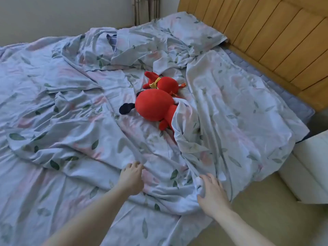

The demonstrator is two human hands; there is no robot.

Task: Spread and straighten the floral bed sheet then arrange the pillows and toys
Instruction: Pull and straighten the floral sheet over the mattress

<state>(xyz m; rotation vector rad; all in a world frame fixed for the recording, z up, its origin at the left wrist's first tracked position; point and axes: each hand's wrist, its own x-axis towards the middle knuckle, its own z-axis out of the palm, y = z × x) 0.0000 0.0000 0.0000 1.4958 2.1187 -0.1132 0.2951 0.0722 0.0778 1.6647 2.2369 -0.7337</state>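
floral bed sheet [74, 110] is gripped by both hands at the near bed edge.

a fold is pinched by the curled fingers of the left hand [131, 178] at 6 o'clock; bunched cloth is clutched by the right hand [212, 194] at 5 o'clock. two red plush toys [156, 105] are seen at centre, the nearer one partly covered by the sheet. a matching pillow [186, 32] is seen at 12 o'clock, against the wooden headboard [266, 32].

Two bare forearms, no sleeves visible, left hand [131, 178] and right hand [212, 193] without rings
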